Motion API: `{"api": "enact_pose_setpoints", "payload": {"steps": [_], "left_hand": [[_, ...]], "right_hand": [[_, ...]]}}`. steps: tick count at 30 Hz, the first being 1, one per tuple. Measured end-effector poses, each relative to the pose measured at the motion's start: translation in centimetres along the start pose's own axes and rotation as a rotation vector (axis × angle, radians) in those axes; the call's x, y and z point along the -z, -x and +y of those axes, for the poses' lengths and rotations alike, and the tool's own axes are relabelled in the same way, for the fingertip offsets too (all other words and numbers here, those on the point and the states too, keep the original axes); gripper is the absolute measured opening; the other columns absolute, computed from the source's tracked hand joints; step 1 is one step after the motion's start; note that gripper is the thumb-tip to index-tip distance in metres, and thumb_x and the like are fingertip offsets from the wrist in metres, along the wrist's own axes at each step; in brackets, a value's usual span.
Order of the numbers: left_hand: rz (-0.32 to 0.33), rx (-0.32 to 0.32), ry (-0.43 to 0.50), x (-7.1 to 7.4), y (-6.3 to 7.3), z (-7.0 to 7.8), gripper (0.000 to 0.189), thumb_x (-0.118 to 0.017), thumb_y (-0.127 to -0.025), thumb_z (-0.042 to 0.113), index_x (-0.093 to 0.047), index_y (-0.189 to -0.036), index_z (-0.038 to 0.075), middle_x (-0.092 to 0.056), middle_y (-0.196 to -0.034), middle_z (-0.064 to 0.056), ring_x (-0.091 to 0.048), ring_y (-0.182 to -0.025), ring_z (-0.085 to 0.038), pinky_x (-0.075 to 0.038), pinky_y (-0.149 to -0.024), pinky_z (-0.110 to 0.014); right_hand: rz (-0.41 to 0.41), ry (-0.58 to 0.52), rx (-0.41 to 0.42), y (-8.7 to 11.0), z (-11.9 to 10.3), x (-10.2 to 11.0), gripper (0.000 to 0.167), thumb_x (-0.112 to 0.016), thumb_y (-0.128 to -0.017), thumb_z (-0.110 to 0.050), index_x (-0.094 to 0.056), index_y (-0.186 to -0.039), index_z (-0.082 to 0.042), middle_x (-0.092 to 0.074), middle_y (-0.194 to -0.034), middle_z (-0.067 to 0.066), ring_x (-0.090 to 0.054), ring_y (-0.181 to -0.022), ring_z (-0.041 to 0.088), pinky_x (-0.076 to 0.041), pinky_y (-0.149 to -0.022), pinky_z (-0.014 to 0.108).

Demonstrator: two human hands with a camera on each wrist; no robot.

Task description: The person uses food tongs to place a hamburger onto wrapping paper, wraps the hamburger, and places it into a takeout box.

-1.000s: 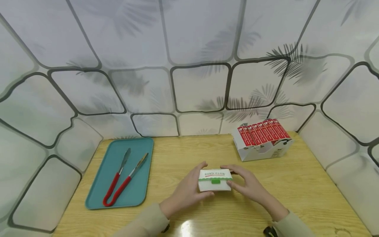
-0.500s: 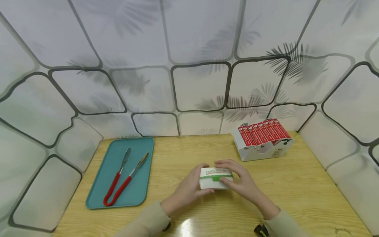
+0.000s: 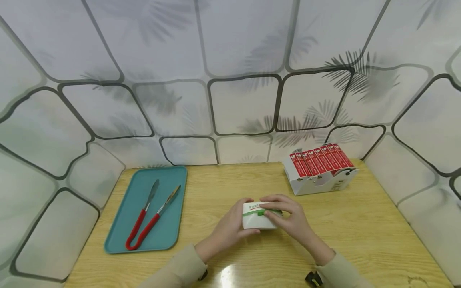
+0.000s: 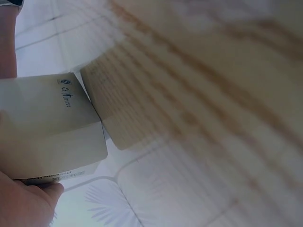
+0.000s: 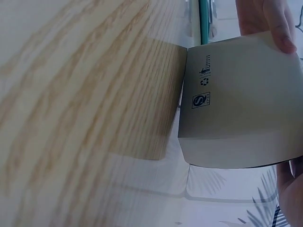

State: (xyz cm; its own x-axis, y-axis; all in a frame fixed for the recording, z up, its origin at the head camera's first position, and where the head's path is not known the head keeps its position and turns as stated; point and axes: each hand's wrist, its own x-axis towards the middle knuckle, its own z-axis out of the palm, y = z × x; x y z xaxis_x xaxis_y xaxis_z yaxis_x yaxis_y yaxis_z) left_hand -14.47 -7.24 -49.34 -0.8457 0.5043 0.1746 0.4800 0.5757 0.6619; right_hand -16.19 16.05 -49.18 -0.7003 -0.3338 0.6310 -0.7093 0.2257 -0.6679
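Note:
A small white cardboard food box (image 3: 253, 222), with a green wavy stripe, a green tab and printing on its lid, sits between both hands in the head view. My left hand (image 3: 229, 223) grips its left end, thumb along the front and fingers behind. Over the right part of the lid lies my right hand (image 3: 293, 219), its fingers bent across the top and its thumb at the green tab. The lid is down. Both wrist views show a plain side of the box (image 5: 241, 104) with small dark printed marks, close over the wooden table (image 4: 156, 104).
To the left is a teal tray (image 3: 171, 236) bearing red-handled metal tongs (image 3: 145, 224). A white display carton (image 3: 306, 187) of red-topped packs (image 3: 320, 160) stands at the back right. Patterned panels (image 3: 245, 108) enclose the table's back and sides.
My right hand has moved left and inward, from the box's right end onto its lid and tab, now covering part of the printing. The left hand has kept its grip.

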Motion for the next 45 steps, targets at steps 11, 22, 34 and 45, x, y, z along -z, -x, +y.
{"api": "enact_pose_setpoints", "payload": {"steps": [11, 22, 34, 45], "left_hand": [[-0.011, 0.02, 0.02, 0.0, -0.07, -0.14, 0.085, -0.082, -0.094, 0.033, -0.034, -0.156, 0.001, -0.056, -0.147, -0.015, -0.063, -0.126, -0.025, -0.057, -0.111, -0.043], [-0.01, 0.024, 0.017, 0.08, -0.05, -0.15, 0.085, -0.082, -0.094, 0.033, -0.034, -0.156, 0.002, -0.057, -0.146, -0.015, -0.063, -0.123, -0.024, -0.058, -0.106, -0.04], [-0.021, 0.017, 0.025, 0.15, 0.02, -0.06, 0.085, -0.081, -0.094, 0.036, -0.034, -0.156, 0.002, -0.056, -0.148, -0.014, -0.062, -0.129, -0.025, -0.055, -0.113, -0.045], [-0.021, 0.03, 0.038, 0.12, -0.05, -0.26, 0.087, -0.083, -0.093, 0.033, -0.033, -0.157, 0.002, -0.055, -0.15, -0.015, -0.061, -0.132, -0.027, -0.054, -0.116, -0.047]], "right_hand": [[0.014, -0.012, 0.03, -0.31, -0.66, -0.12, 0.036, -0.082, -0.078, 0.015, -0.083, -0.108, -0.006, -0.077, -0.116, 0.021, -0.071, -0.114, 0.017, -0.053, -0.103, 0.013], [-0.007, -0.006, 0.002, -0.32, -0.51, -0.01, 0.034, -0.08, -0.083, 0.014, -0.083, -0.108, -0.008, -0.077, -0.117, 0.019, -0.069, -0.117, 0.012, -0.053, -0.102, 0.013], [-0.005, 0.03, -0.036, -0.46, -0.55, 0.02, 0.031, -0.081, -0.084, 0.011, -0.084, -0.104, -0.012, -0.079, -0.115, 0.015, -0.07, -0.115, 0.011, -0.052, -0.103, 0.011], [-0.009, 0.022, -0.054, -0.57, -0.65, -0.22, 0.029, -0.082, -0.083, 0.012, -0.083, -0.103, -0.009, -0.078, -0.115, 0.016, -0.069, -0.115, 0.008, -0.052, -0.102, 0.01]]}}
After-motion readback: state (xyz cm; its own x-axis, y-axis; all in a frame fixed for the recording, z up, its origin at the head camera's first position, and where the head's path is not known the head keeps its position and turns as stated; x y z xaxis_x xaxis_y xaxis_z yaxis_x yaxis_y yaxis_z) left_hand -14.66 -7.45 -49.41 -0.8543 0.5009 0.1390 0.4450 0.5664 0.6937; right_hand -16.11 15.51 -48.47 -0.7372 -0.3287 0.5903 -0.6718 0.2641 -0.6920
